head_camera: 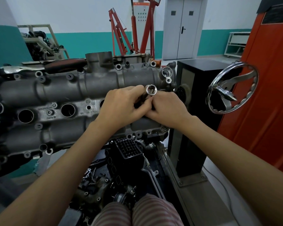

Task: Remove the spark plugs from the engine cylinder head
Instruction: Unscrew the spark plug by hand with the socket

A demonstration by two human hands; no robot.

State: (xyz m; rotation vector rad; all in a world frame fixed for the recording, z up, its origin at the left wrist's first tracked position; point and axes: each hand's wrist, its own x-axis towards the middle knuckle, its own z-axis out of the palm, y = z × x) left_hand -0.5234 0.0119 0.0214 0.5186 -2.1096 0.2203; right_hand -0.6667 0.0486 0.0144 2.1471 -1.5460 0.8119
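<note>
While both hands meet over the grey cast-metal cylinder head [59, 88], left hand [121, 105] and right hand [167, 108] clasp the shiny chrome tubular socket [151, 90], hollow end up, 3 round bores open alongside.

auto workshop, likely training shop: engine on stand [191, 121] with handwheel [232, 87], red engine hoist [121, 35], second engine [39, 41] behind.

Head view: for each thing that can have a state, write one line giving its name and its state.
Socket: held by both hands, open end facing the camera.
Left hand: fingers curled round the socket.
Right hand: pinching the socket from the right.
Spark plug wells: uncovered; too dark to tell whether plugs remain.
Handwheel: untouched.
Double door: closed.
</note>
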